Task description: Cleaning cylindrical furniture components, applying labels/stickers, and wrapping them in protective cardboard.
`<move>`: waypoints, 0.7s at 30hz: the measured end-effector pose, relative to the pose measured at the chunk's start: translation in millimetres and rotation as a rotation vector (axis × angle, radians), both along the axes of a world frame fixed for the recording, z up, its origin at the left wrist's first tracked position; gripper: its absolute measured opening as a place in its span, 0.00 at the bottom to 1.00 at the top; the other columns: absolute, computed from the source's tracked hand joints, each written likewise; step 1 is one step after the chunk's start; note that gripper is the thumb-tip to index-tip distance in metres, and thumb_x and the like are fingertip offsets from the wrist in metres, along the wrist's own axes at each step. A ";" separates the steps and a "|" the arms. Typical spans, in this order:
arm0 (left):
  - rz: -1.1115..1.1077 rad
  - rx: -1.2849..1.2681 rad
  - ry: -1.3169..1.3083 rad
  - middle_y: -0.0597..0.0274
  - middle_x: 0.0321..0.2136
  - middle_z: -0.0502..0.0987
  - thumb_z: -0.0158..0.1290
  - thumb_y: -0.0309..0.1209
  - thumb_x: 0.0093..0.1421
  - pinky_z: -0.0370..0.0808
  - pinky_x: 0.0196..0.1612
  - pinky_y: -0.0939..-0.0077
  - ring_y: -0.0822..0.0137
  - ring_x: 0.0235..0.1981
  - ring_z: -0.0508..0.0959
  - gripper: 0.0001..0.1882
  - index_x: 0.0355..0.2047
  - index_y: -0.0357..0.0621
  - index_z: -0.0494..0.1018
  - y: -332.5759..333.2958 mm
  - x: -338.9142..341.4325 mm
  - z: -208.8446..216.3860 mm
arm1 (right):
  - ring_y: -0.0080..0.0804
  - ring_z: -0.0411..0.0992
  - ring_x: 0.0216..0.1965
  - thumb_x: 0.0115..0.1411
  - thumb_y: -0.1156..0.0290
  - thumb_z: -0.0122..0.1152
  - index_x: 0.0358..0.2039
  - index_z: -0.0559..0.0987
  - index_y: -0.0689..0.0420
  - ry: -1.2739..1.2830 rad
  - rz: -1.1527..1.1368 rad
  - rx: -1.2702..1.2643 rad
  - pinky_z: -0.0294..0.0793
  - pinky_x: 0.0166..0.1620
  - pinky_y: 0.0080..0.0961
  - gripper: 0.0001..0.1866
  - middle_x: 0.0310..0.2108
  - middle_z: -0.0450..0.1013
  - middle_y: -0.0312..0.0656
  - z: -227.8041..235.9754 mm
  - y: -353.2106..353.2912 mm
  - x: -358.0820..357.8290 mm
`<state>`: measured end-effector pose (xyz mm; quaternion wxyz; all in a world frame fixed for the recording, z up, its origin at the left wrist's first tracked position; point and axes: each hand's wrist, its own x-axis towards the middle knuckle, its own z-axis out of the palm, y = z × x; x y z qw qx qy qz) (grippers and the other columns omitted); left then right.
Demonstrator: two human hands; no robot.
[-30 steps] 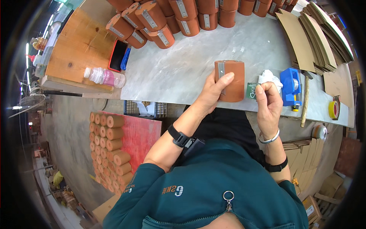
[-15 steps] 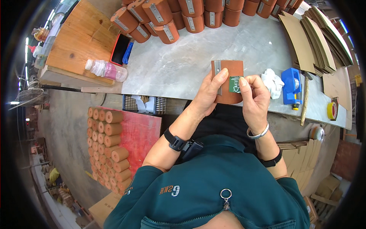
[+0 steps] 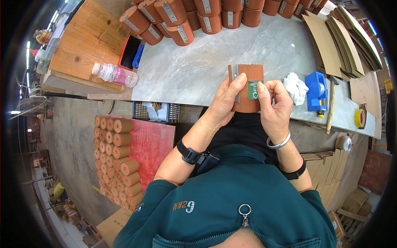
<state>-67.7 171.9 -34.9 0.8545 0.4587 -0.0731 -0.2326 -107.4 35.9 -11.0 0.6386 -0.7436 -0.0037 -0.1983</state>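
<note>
My left hand (image 3: 227, 99) is wrapped round a reddish-brown, terracotta-coloured cylinder (image 3: 248, 105) and holds it just above the table's near edge. Its thumb lies beside a metal strip (image 3: 234, 71) that runs along the cylinder's side. A small green label (image 3: 252, 91) rests on the cylinder to the right of that strip. The fingers of my right hand (image 3: 276, 101) are curled, with the thumb at the label's right edge. What the fingertips behind that thumb touch is hidden.
Similar cylinders (image 3: 209, 25) stand stacked at the table's far side. To the right are a crumpled white bag (image 3: 295, 89), a blue tape dispenser (image 3: 316, 93), a hammer (image 3: 331, 105) and cardboard sheets (image 3: 322, 45). A plastic bottle (image 3: 115, 75) lies left; more cylinders (image 3: 122, 139) fill a red board below.
My right thumb has shifted slightly left and up along the green label. The cylinder has turned very little in my left hand, which keeps its hold.
</note>
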 end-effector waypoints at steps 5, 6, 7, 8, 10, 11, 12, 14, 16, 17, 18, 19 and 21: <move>-0.008 -0.022 0.025 0.57 0.47 0.76 0.44 0.53 0.69 0.78 0.51 0.70 0.69 0.48 0.78 0.29 0.56 0.39 0.66 -1.5 -2.8 3.6 | 0.10 0.53 0.19 0.63 0.73 0.63 0.27 0.73 0.59 -0.047 -0.059 -0.074 0.53 0.21 0.14 0.10 0.16 0.60 0.25 -0.8 1.2 0.0; -0.007 -0.042 0.037 0.57 0.48 0.75 0.46 0.54 0.68 0.78 0.52 0.70 0.68 0.49 0.78 0.30 0.56 0.39 0.66 -1.8 -2.9 3.5 | 0.10 0.54 0.19 0.62 0.73 0.64 0.26 0.73 0.59 -0.049 -0.078 -0.097 0.54 0.21 0.15 0.10 0.16 0.60 0.26 -1.3 2.0 -0.1; -0.009 -0.042 0.037 0.57 0.48 0.75 0.46 0.54 0.68 0.78 0.52 0.70 0.68 0.49 0.78 0.30 0.56 0.39 0.66 -2.2 -2.0 2.1 | 0.11 0.54 0.18 0.62 0.73 0.64 0.26 0.72 0.59 -0.053 -0.098 -0.120 0.54 0.21 0.15 0.11 0.16 0.60 0.26 -1.8 2.0 0.7; -0.014 -0.031 0.003 0.57 0.48 0.75 0.49 0.53 0.66 0.78 0.52 0.70 0.67 0.49 0.78 0.31 0.57 0.39 0.65 -2.5 -0.2 0.2 | 0.11 0.54 0.18 0.62 0.73 0.64 0.26 0.72 0.59 -0.054 -0.100 -0.121 0.54 0.21 0.15 0.11 0.16 0.60 0.26 -4.2 1.1 3.0; -0.021 -0.020 -0.031 0.57 0.48 0.74 0.53 0.53 0.65 0.77 0.52 0.70 0.67 0.50 0.77 0.32 0.57 0.39 0.65 -5.0 0.6 0.3 | 0.12 0.54 0.18 0.60 0.73 0.66 0.28 0.72 0.58 -0.100 -0.124 -0.166 0.54 0.20 0.16 0.10 0.16 0.59 0.26 -11.0 -1.3 6.0; 0.009 0.016 -0.063 0.56 0.49 0.74 0.56 0.51 0.62 0.77 0.52 0.69 0.66 0.50 0.77 0.34 0.58 0.39 0.64 -7.4 2.1 4.7 | 0.12 0.54 0.18 0.60 0.73 0.66 0.28 0.72 0.58 -0.104 -0.126 -0.167 0.54 0.20 0.16 0.10 0.16 0.59 0.26 -9.3 -2.3 7.9; 0.043 0.057 -0.091 0.56 0.49 0.73 0.59 0.49 0.60 0.77 0.52 0.68 0.65 0.51 0.76 0.35 0.59 0.39 0.63 -7.5 0.5 6.1 | 0.12 0.56 0.19 0.60 0.74 0.66 0.34 0.72 0.59 -0.079 -0.104 -0.126 0.57 0.22 0.16 0.09 0.19 0.62 0.28 -9.6 -1.8 6.2; 0.008 -0.002 -0.051 0.56 0.49 0.73 0.60 0.44 0.59 0.76 0.54 0.67 0.65 0.52 0.75 0.35 0.59 0.39 0.61 -0.6 1.1 12.5 | 0.13 0.58 0.21 0.59 0.74 0.67 0.39 0.73 0.59 -0.066 -0.073 -0.078 0.60 0.23 0.16 0.12 0.23 0.64 0.30 -3.0 -0.5 3.9; -0.030 -0.037 -0.012 0.55 0.52 0.71 0.61 0.39 0.58 0.72 0.58 0.64 0.64 0.55 0.73 0.36 0.61 0.39 0.59 7.1 5.7 9.9 | 0.18 0.64 0.29 0.58 0.73 0.68 0.55 0.69 0.60 0.030 -0.063 0.076 0.68 0.32 0.17 0.26 0.33 0.66 0.36 6.1 4.4 9.4; 0.011 -0.029 -0.017 0.56 0.54 0.71 0.61 0.40 0.58 0.70 0.60 0.63 0.65 0.56 0.72 0.36 0.62 0.40 0.58 2.6 -0.2 7.3 | 0.25 0.67 0.39 0.58 0.72 0.67 0.63 0.64 0.60 0.087 -0.059 -0.061 0.71 0.42 0.22 0.34 0.44 0.66 0.41 0.9 -5.0 6.3; -0.065 -0.094 -0.034 0.56 0.55 0.70 0.58 0.42 0.60 0.68 0.61 0.65 0.66 0.57 0.71 0.36 0.63 0.40 0.57 1.5 1.5 10.5 | 0.30 0.69 0.45 0.60 0.69 0.63 0.65 0.63 0.59 0.085 -0.055 -0.046 0.72 0.46 0.28 0.33 0.50 0.67 0.44 -3.4 -10.3 8.9; -0.084 -0.102 0.064 0.58 0.58 0.67 0.54 0.44 0.64 0.67 0.61 0.67 0.67 0.58 0.69 0.35 0.65 0.41 0.56 2.3 -1.9 0.2 | 0.35 0.69 0.52 0.62 0.67 0.60 0.66 0.62 0.58 0.021 0.024 0.059 0.72 0.50 0.30 0.33 0.56 0.66 0.47 -10.9 -12.2 11.4; -0.126 -0.097 0.053 0.61 0.59 0.65 0.47 0.58 0.67 0.66 0.62 0.69 0.68 0.60 0.66 0.39 0.67 0.44 0.53 0.2 -8.9 -1.8 | 0.35 0.69 0.54 0.56 0.64 0.66 0.61 0.67 0.61 0.131 0.197 -0.118 0.71 0.53 0.30 0.34 0.53 0.69 0.46 0.0 -30.4 9.3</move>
